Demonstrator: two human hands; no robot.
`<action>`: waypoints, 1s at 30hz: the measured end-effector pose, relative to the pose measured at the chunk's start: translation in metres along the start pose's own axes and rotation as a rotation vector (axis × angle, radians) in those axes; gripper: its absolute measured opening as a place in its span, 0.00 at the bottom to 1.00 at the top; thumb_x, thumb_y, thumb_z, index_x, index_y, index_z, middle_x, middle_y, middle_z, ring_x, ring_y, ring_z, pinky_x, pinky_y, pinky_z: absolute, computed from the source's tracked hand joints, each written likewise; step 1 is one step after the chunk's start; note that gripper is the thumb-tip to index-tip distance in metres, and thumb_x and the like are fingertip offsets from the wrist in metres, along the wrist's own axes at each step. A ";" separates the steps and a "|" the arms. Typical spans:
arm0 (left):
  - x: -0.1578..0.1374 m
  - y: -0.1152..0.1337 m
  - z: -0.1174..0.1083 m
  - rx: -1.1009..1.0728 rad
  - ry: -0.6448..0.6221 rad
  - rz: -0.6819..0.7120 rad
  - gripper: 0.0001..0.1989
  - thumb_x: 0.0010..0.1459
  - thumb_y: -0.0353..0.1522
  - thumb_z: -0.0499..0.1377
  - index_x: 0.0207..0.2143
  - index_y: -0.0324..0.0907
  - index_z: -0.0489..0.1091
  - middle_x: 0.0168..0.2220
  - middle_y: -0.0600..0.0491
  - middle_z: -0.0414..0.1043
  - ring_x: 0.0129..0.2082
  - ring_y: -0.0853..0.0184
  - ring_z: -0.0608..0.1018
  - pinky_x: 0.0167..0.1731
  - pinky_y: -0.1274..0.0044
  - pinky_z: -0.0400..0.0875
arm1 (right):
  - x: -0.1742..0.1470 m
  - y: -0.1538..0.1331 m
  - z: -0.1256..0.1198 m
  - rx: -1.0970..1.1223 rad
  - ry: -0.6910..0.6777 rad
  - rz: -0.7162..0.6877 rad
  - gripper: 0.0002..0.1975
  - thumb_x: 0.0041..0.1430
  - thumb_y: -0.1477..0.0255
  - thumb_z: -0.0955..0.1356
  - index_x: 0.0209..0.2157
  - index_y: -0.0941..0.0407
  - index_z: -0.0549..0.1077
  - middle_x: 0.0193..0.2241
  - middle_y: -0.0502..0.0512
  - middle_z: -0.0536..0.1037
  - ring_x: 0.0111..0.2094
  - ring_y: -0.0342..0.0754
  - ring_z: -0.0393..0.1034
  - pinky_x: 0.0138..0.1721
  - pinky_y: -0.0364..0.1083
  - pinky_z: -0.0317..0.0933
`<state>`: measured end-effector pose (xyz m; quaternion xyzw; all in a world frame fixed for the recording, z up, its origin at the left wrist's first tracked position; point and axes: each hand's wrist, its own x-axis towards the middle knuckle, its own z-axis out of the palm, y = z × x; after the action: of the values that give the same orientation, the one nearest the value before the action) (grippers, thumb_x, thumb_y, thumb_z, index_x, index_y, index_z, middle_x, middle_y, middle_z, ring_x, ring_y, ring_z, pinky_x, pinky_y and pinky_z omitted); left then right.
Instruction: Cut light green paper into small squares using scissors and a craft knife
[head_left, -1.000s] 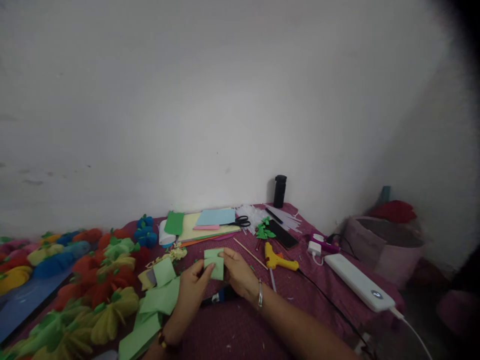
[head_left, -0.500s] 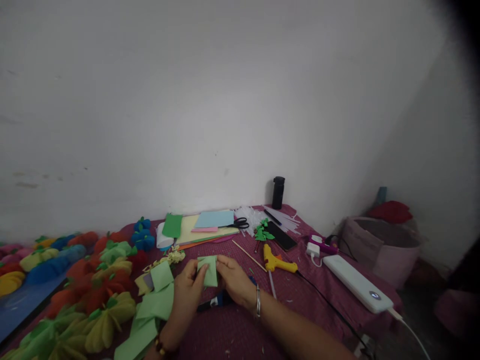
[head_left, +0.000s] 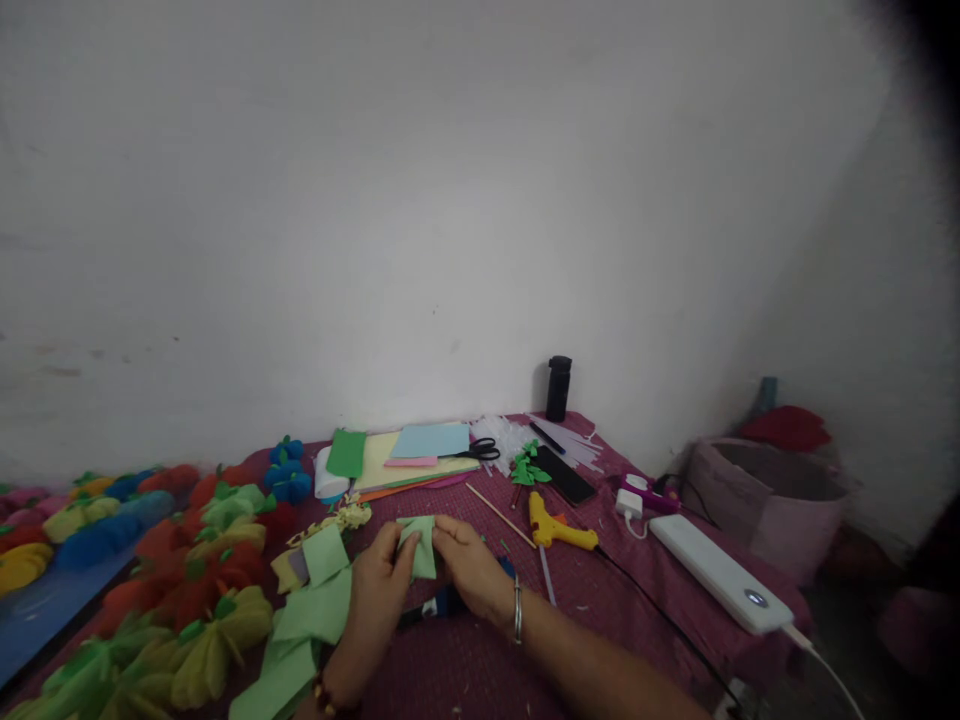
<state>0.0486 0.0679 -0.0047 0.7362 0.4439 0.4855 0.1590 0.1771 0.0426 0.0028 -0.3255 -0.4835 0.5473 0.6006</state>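
Note:
Between my two hands is a small light green felt piece (head_left: pixel 422 550), folded and slightly creased. My left hand (head_left: pixel 381 575) pinches its left side, thumb on top. My right hand (head_left: pixel 469 562) grips its right edge, the fingertips partly hidden behind it. Several more light green felt pieces (head_left: pixel 319 603) lie in a loose pile by my left forearm, with yellowish scraps (head_left: pixel 349 515) just beyond. Under my hands a dark blue and black object (head_left: pixel 442 603) is mostly covered, so I cannot make out its kind.
Colourful felt flowers (head_left: pixel 202 570) fill the left side. Felt sheets (head_left: pixel 431 440) and black scissors (head_left: pixel 484 449) lie at the back. Rightward are a wooden stick (head_left: pixel 500 514), a yellow glue gun (head_left: pixel 559 528) with a cord, a phone (head_left: pixel 564 475), a power bank (head_left: pixel 718 572) and a black bottle (head_left: pixel 557 388).
The felt piece has tilted and looks narrower and more bent between my fingers. Both hands stay in nearly the same place, and the whole view has shifted slightly.

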 end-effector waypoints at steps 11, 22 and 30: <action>-0.001 0.000 0.001 -0.026 -0.013 0.019 0.13 0.58 0.39 0.52 0.23 0.43 0.61 0.18 0.60 0.60 0.18 0.70 0.66 0.21 0.80 0.59 | 0.000 0.001 -0.001 -0.038 0.038 0.001 0.17 0.51 0.56 0.68 0.26 0.58 0.69 0.22 0.47 0.66 0.24 0.41 0.58 0.27 0.40 0.54; -0.002 0.001 0.002 -0.052 0.019 0.018 0.12 0.58 0.39 0.52 0.24 0.43 0.61 0.19 0.60 0.61 0.19 0.70 0.67 0.22 0.80 0.60 | -0.001 -0.002 -0.002 -0.079 0.030 -0.013 0.18 0.52 0.55 0.67 0.26 0.57 0.69 0.23 0.48 0.66 0.24 0.41 0.57 0.27 0.40 0.54; -0.004 0.002 0.002 -0.050 -0.001 -0.005 0.12 0.59 0.40 0.51 0.26 0.43 0.62 0.20 0.59 0.63 0.20 0.70 0.68 0.22 0.79 0.60 | -0.002 -0.003 -0.002 -0.142 0.031 -0.011 0.18 0.52 0.55 0.66 0.25 0.57 0.68 0.21 0.47 0.64 0.23 0.41 0.55 0.26 0.40 0.53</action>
<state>0.0509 0.0644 -0.0069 0.7312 0.4333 0.4956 0.1786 0.1804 0.0407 0.0047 -0.3731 -0.5135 0.5030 0.5866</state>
